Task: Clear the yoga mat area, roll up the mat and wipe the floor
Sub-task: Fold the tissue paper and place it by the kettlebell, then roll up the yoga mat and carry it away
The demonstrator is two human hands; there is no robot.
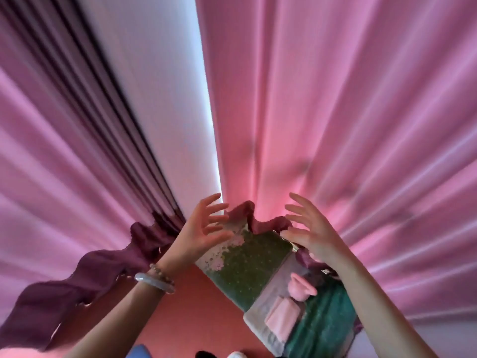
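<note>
While the pink curtains (335,99) hang close in front, both hands are raised with fingers spread wide: the left hand (204,228) and the right hand (307,228) hold nothing. Between and just below them sits a green patterned box (247,264) by the curtain hem. I cannot see the yoga mat.

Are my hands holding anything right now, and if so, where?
Nothing is gripped. The left hand and right hand are spread open at the top end of the upright rolled mat.
</note>
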